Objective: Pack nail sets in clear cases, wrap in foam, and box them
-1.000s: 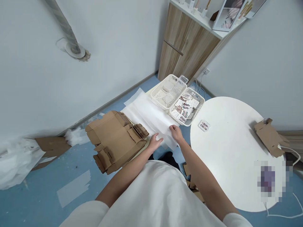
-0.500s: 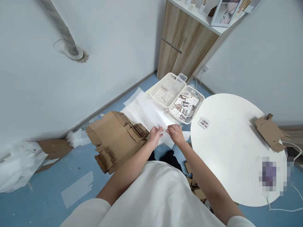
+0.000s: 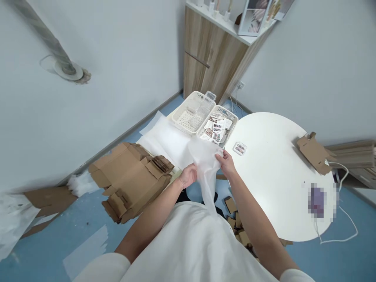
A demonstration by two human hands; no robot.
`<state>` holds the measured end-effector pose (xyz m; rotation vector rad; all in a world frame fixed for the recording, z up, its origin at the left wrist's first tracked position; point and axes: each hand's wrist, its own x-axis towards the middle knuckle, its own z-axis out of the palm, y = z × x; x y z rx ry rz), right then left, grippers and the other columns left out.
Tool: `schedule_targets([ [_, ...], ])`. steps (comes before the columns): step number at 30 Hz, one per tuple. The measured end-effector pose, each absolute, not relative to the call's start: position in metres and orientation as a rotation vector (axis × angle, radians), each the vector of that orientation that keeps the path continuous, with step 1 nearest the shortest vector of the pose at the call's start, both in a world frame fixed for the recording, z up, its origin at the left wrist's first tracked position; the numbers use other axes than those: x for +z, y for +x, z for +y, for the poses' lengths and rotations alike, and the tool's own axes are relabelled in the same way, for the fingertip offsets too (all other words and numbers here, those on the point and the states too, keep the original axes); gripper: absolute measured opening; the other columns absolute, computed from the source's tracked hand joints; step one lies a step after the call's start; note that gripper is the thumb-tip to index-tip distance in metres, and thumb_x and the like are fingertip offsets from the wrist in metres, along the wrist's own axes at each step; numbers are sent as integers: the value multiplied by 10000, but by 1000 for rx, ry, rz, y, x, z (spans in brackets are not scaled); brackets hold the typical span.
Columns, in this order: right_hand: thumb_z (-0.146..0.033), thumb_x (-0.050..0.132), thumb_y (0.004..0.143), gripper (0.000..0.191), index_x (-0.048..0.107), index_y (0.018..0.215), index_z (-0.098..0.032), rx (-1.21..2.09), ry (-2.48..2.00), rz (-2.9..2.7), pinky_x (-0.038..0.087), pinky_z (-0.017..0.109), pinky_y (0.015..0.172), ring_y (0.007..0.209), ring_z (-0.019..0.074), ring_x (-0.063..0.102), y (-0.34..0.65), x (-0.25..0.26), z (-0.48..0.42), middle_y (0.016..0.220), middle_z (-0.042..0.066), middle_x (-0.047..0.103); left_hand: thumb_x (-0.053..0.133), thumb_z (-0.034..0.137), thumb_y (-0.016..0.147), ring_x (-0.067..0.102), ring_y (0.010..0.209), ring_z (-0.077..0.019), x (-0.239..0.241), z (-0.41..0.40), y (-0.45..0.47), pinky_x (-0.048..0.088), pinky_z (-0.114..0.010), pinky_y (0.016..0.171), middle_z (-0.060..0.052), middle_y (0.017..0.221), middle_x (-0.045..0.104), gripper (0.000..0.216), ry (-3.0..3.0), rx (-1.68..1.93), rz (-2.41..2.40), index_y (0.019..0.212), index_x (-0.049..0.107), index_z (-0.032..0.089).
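Observation:
A thin, translucent white packing sheet (image 3: 205, 152), seemingly foam, hangs between my hands with its lower end draped towards my shirt. My left hand (image 3: 188, 175) grips its left edge. At its upper right edge, my right hand (image 3: 226, 162) pinches the sheet between thumb and fingers. More white sheets (image 3: 166, 137) lie spread just beyond my left hand. Unfolded brown cardboard boxes (image 3: 132, 172) are piled to the left. Past the sheet stand two white baskets: one (image 3: 179, 127) has clear plastic cases in it, the other (image 3: 233, 124) holds cards of press-on nails (image 3: 217, 127).
To the right is a round white table (image 3: 270, 156) bearing a small clear nail case (image 3: 240, 148) and a cardboard piece (image 3: 314, 152). Small boxes (image 3: 230, 204) lie on the floor beneath. A wood-grain cabinet (image 3: 211, 47) stands in the corner.
A white sheet has been lifted off the layer and now hangs between my hands. My right hand has moved slightly right and my hands are farther apart. The view has shifted right.

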<state>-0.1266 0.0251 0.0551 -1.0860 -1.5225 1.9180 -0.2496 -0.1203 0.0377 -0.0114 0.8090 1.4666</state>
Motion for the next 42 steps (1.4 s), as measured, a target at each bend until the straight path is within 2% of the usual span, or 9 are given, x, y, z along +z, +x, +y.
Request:
schedule_targets([
  [3,-418,659,615,345,538,865,-213,1654,-1109,-1625,461,273,597,657,145,552,-88,73,35,766,5,613,615,305,665,573,879,-171,42,-104,-231,454,-292,732,-62,1085,559,579,100,1584,1097,1210,427,253],
  [6,-400,638,635,273,553,804,-204,1442,-1140,-1745,431,253,553,628,134,518,-34,91,37,728,3,587,689,254,606,586,749,-125,47,-83,-201,458,-280,690,-78,1086,522,796,301,1490,1349,1297,296,264],
  [10,-405,620,651,224,568,713,-196,1328,-1196,-1758,401,254,536,584,136,498,45,109,27,636,4,577,652,208,637,569,648,-87,56,-49,-143,458,-275,671,-65,1033,529,765,545,1436,1444,1302,279,264],
  [16,-496,508,717,305,507,649,-199,1128,-1493,-1290,342,231,459,469,117,442,135,101,13,509,-27,496,595,369,719,523,1018,-219,75,-2,-44,410,-317,848,-83,1137,538,535,674,1288,1349,1210,429,236],
  [22,-516,469,735,334,386,610,-217,968,-1617,-991,303,217,421,442,93,337,205,77,17,501,-57,363,704,223,586,582,838,-179,68,22,29,439,-309,756,-111,1163,516,857,829,930,1479,1313,250,244],
  [28,-506,481,727,302,461,668,-210,1069,-1619,-1094,310,221,424,449,97,369,238,64,16,545,-42,440,668,363,630,577,885,-204,45,26,74,445,-299,720,-113,1082,565,586,626,809,1328,1143,439,197],
  [34,-507,494,712,330,382,597,-219,1154,-1720,-995,354,225,430,422,93,375,245,35,17,480,-70,368,702,179,539,559,890,-230,20,36,68,407,-304,735,-84,904,595,452,620,874,1717,953,520,183],
  [37,-504,490,714,338,354,595,-218,1228,-1697,-846,378,217,411,434,83,376,250,36,24,520,-61,383,632,258,636,577,737,-192,16,50,60,410,-288,655,-61,758,584,201,591,894,1698,797,550,170],
  [42,-500,518,700,298,463,774,-217,1455,-1478,-870,426,207,417,523,97,495,262,75,43,725,-2,554,568,410,698,511,509,-104,31,77,58,391,-227,510,-20,665,579,271,583,998,1484,825,581,172],
])
